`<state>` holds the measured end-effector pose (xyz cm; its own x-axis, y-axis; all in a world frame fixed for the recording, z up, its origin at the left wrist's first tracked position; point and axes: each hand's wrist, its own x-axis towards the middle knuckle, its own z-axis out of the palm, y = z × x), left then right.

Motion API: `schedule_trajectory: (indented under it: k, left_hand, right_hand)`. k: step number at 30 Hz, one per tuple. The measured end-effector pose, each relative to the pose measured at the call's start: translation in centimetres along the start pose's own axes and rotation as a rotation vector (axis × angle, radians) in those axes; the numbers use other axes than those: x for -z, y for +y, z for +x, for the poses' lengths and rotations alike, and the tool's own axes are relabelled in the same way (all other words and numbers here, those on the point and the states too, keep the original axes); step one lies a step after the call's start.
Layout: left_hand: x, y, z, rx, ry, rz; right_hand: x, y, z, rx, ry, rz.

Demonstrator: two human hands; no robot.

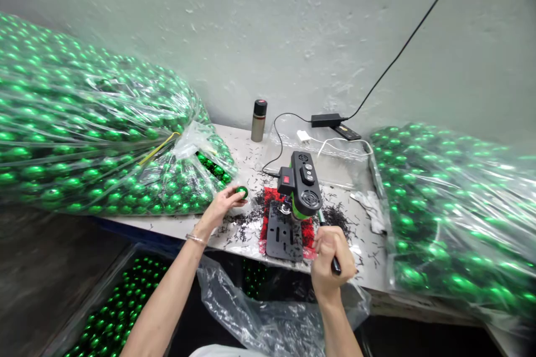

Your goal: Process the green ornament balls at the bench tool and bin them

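Observation:
My left hand (223, 207) pinches a shiny green ball (242, 193) between thumb and fingertips, at the open mouth of a big clear bag (196, 136) full of such balls. My right hand (334, 256) is wrapped round a black handle (335, 266). A short pale rod runs from it up towards a small black and green bench machine (305, 181), which looks like a mini drill press. Below the machine's head is a slotted black base plate (283, 234), lying on a red mat (270, 197). Where the rod joins the machine is hidden.
Small black scraps (335, 217) litter the white table (167, 227). Behind the machine are a clear plastic tray (339, 170), a power adapter (326, 120) and a spray can (258, 121). Another bag (452, 217) of green balls stands right; balls (121, 301) also lie in plastic below.

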<state>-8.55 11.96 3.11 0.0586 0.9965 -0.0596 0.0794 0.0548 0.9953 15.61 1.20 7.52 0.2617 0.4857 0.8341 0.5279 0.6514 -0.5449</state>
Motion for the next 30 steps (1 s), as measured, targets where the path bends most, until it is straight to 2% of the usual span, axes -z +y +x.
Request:
schedule_trajectory:
  k: [2,4,7,11,15,21,26,30]
  left_hand:
    - [-1.1,-0.6,-1.3,0.112,-0.030,-0.336]
    - [-2.4,-1.2,-2.5,0.204,-0.046,-0.478]
    - [-4.7,-1.9,-3.7,0.281,-0.076,-0.542]
    - [-7.3,-2.4,-4.3,0.280,-0.096,-0.565]
    - [-9.5,-3.4,-4.7,0.198,-0.062,-0.404]
    - [-11.6,-5.1,-5.1,-0.025,0.025,-0.124]
    - [-12.5,-5.5,-5.3,-0.208,0.098,0.172]
    - [-12.5,-5.5,-5.7,-0.336,0.126,0.420]
  right_hand:
    - [0.0,0.1,-0.1,-0.002,0.009,-0.002]
    - [0.0,0.1,-0.2,-0.010,0.008,-0.008]
    - [0.0,0.0,-0.1,-0.014,-0.010,-0.021]
    - [0.1,-0.5,0.2,-0.017,-0.032,-0.032]
    - [0.2,-1.2,1.2,-0.056,-0.053,-0.031]
    - [0.2,-1.7,2.4,-0.073,-0.065,-0.031]
    - [0.1,-1.5,2.1,-0.047,-0.047,-0.029]
    - [0.2,-1.4,1.7,-0.046,-0.052,-0.052]
